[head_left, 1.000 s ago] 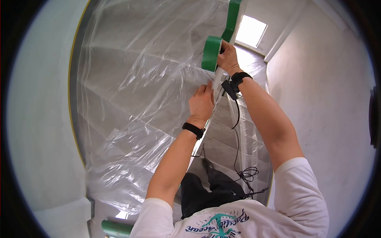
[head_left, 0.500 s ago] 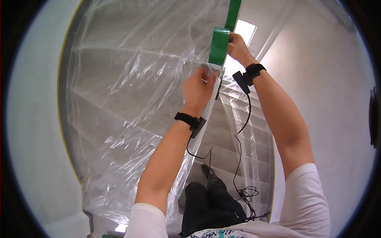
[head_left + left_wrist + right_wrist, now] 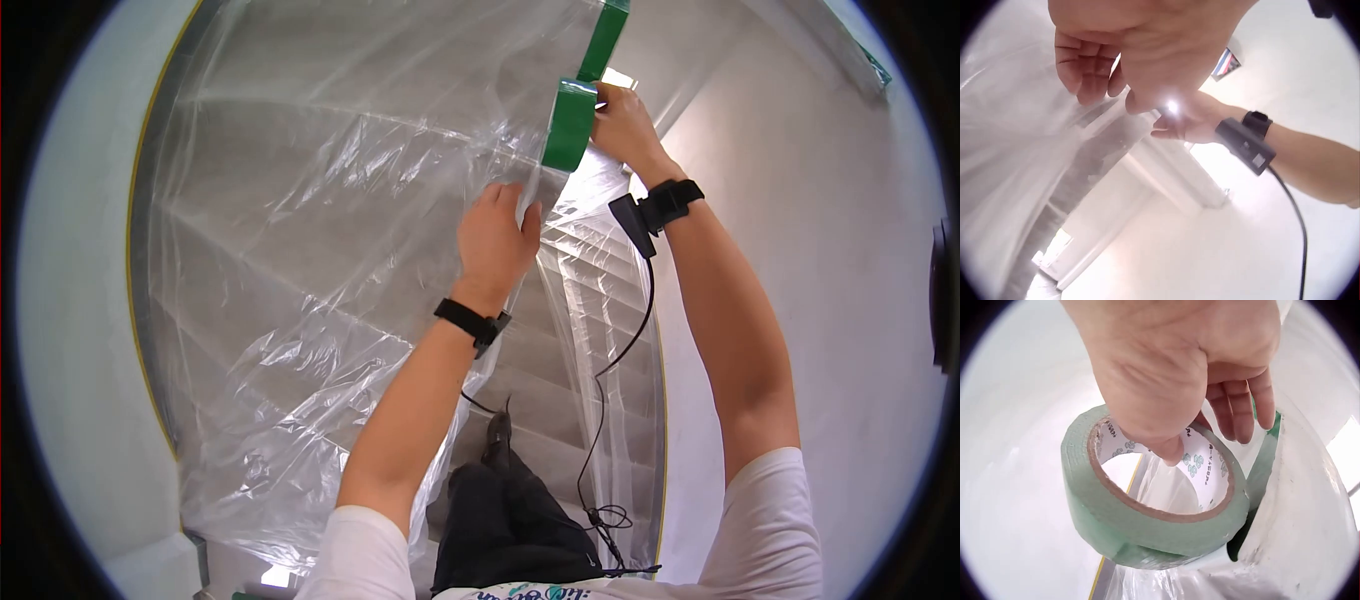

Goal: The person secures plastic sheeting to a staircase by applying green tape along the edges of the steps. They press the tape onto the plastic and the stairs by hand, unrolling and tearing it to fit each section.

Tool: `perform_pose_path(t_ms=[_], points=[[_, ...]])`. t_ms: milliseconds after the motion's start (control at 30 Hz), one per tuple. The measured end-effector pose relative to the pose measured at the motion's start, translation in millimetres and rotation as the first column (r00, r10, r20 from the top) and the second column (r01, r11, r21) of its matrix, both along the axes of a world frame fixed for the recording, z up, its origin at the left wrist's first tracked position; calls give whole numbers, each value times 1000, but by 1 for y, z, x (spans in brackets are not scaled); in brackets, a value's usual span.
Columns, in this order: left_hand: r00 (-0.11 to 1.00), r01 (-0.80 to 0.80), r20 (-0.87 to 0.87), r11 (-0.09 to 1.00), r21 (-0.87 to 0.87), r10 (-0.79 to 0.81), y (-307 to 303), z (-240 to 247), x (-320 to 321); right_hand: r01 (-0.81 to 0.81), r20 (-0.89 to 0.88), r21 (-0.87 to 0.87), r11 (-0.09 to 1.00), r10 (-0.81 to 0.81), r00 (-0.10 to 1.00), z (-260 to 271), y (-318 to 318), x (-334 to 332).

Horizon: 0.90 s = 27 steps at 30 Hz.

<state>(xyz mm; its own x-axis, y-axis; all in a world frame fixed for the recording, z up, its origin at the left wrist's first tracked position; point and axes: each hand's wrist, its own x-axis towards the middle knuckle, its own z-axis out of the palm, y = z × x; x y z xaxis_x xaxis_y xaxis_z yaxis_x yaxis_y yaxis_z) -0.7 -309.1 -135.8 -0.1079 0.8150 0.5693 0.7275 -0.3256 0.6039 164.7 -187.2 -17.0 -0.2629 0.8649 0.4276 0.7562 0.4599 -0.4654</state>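
Observation:
Up at the top edge of a low white wall, my right hand (image 3: 625,128) holds a roll of green tape (image 3: 572,128). In the right wrist view the thumb reaches inside the tape roll's printed core (image 3: 1200,472). A laid green tape strip (image 3: 604,42) runs along the edge beyond the roll. Below and left of the roll, my left hand (image 3: 493,240) is at the edge of a clear plastic sheet (image 3: 300,200). Its thumb and fingers stand apart there, with the sheet's edge between them in the head view. In the left wrist view the fingertips (image 3: 1090,95) are right at the plastic.
Steps show beneath the plastic, and a second draped plastic sheet (image 3: 595,330) hangs along the right side. White walls (image 3: 800,250) rise on both sides. A black cable (image 3: 600,420) trails from the right wrist camera to a coil by the legs.
The left hand comes off the sheet's edge, shifts and settles beside it with thumb and fingers apart. The tape roll stays in the right hand and moves rightward in view as the view shifts.

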Motion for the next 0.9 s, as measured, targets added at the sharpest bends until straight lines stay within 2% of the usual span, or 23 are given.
perform_pose_path(t_ms=[33,67,133,167,200,233,267,300,333,367,400,433,467,533,567,600,667,700,767,800,867,900], points=[[986,17,166,1000,-5,-16,-3,4,2,-6,8,17,1000,6,1000,4,-3,-1],[986,15,169,1000,-17,-12,-3,3,4,-11,17,24,1000,10,1000,2,-5,0],[893,46,451,992,-116,11,3,3,6,-64,-43,1,998,64,997,0,0,2],[890,36,454,991,-126,25,2,-3,8,-21,-13,-12,1000,21,1000,4,-4,2],[747,209,664,948,-238,2,-1,-10,10,20,21,-20,1000,-19,1000,6,-8,0],[551,393,834,873,-288,27,-4,-16,14,14,12,42,999,-14,1000,5,-14,0],[541,377,840,880,-289,44,-13,-20,20,-8,23,36,999,7,1000,4,-18,1],[153,601,977,770,-213,150,-27,-25,28,-20,-4,48,999,21,1000,2,-21,5],[-237,751,921,659,-27,309,-35,-28,34,-33,-33,57,998,35,999,-1,-26,7],[-251,734,918,679,-26,307,-34,-33,38,-59,-27,51,997,60,998,-1,-31,6],[-518,699,734,712,67,439,-32,-38,42,-81,-53,104,991,86,995,-1,-37,5],[-720,638,460,756,147,519,-31,-43,47,-97,-77,156,983,110,991,-2,-43,5],[-735,622,452,768,153,505,-27,-41,53,-118,-67,154,981,129,989,-2,-47,4],[-904,377,268,916,134,333,-18,-39,63,-159,-145,159,974,182,973,-3,-55,3],[-933,297,272,933,204,237,-15,-44,67,-162,-168,154,975,187,968,-3,-62,1],[-937,287,265,935,209,228,-11,-57,72,-172,-159,155,973,196,967,-5,-66,0],[-943,216,318,912,348,102,0,-81,81,-207,-128,211,955,237,963,-10,-71,0],[-947,206,308,913,352,94,4,-86,84,-218,-117,225,950,248,962,-11,-76,-2],[-909,223,409,916,334,72,10,-92,90,-214,-94,222,951,239,966,-12,-87,-8],[-911,219,406,916,336,69,4,-78,89,-198,-82,222,955,221,972,-13,-92,-8],[-831,315,556,804,504,-23,-14,-47,87,-247,-48,216,944,263,964,-25,-89,-3],[-866,385,489,769,511,108,-25,-43,83,-239,-39,238,941,256,966,-28,-87,-3]])
